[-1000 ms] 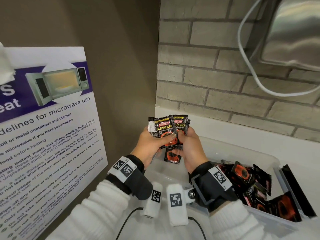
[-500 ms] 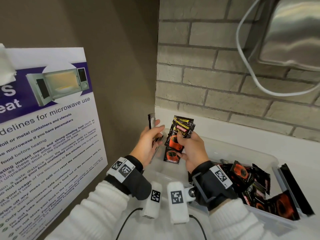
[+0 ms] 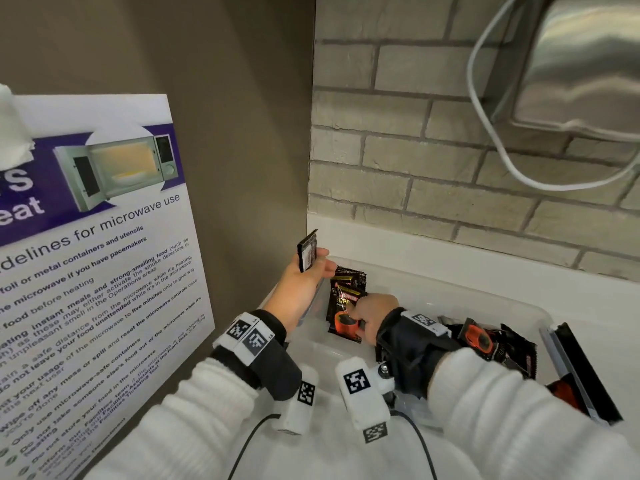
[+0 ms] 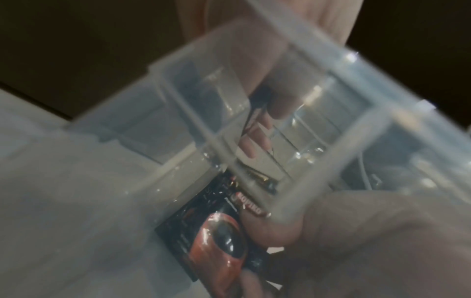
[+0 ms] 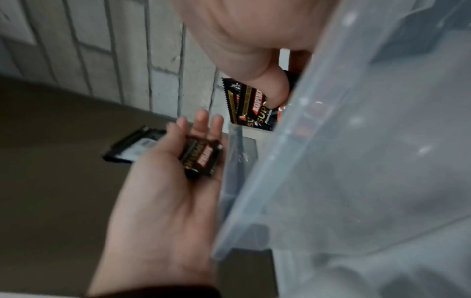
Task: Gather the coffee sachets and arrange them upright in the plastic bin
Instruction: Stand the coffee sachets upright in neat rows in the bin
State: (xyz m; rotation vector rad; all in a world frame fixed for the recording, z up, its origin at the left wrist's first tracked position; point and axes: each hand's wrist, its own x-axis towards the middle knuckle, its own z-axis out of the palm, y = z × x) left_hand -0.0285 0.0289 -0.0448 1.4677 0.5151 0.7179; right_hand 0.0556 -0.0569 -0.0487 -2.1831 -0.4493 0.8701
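Note:
My left hand (image 3: 304, 282) holds a few black coffee sachets (image 3: 307, 253) on edge above the left end of the clear plastic bin (image 3: 485, 299). In the right wrist view the left hand (image 5: 165, 181) has these sachets (image 5: 201, 159) between thumb and fingers. My right hand (image 3: 374, 313) pinches a small bundle of sachets (image 3: 346, 303) standing upright inside the bin's left end, red cup print at the bottom. The same bundle (image 5: 252, 104) shows under my thumb. Through the bin wall, the left wrist view shows a sachet (image 4: 216, 242) upright, blurred.
A loose heap of sachets (image 3: 491, 341) lies in the bin's right half. A flat black object (image 3: 585, 372) leans at the bin's right end. A brown wall with a microwave poster (image 3: 104, 271) stands close on the left, a brick wall (image 3: 450, 202) behind.
The hands, together and raised a second ago, have parted. My right hand has gone down into the bin with its bundle. My left hand stays up near the wall with its sachets.

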